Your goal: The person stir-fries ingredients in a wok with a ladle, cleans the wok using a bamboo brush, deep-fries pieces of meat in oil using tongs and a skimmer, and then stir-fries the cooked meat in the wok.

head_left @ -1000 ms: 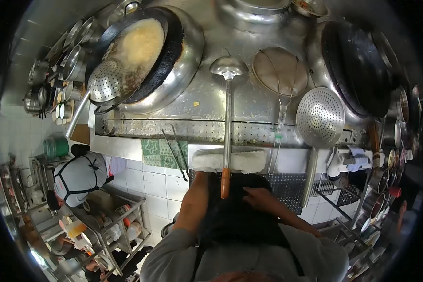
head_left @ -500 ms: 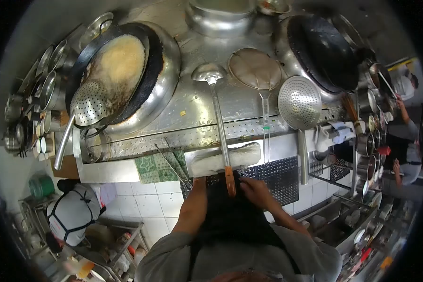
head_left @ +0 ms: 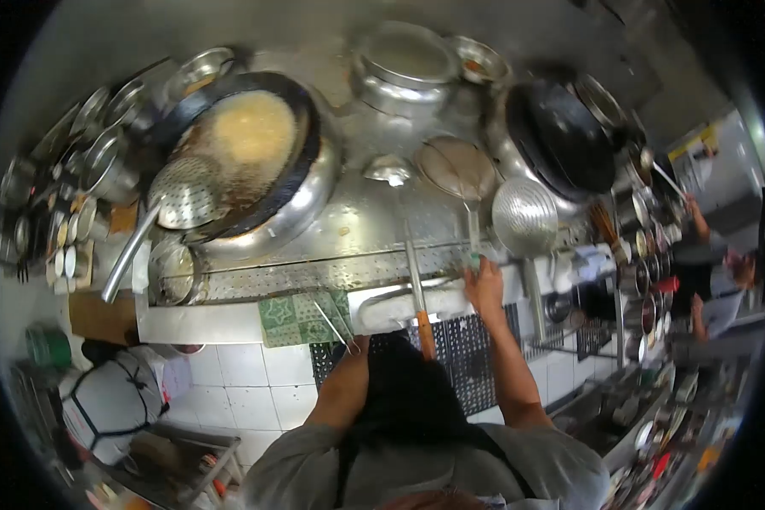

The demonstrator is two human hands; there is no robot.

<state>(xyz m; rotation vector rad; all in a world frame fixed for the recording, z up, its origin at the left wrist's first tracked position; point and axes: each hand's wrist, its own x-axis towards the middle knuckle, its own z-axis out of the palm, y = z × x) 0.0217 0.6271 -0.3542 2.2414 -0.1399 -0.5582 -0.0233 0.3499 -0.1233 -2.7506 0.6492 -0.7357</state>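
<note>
My right hand (head_left: pixel 484 289) is at the counter's front edge, over the handle of the mesh strainer (head_left: pixel 456 167), its fingers reaching the green band; whether they close on it is unclear. My left hand (head_left: pixel 354 344) is low beside the metal tongs (head_left: pixel 335 326), its fingers mostly hidden. Between the hands a ladle (head_left: pixel 416 280) with a wooden grip lies across a rolled white cloth (head_left: pixel 416 306). To the right lies a large perforated skimmer (head_left: pixel 525 217). A green patterned cloth (head_left: pixel 302 319) hangs over the edge under the tongs.
A wok (head_left: pixel 302 183) of bubbling, foamy liquid stands at the left, with a perforated ladle (head_left: pixel 187 194) in it. A dark wok (head_left: pixel 561 140) sits at the right. Behind is a metal pot (head_left: pixel 408 59). One person (head_left: pixel 115 404) is at lower left; other people (head_left: pixel 722 285) are at far right.
My right hand has moved up and forward from near my apron to the strainer's handle. My left hand stays low by the tongs. The camera view has shifted.
</note>
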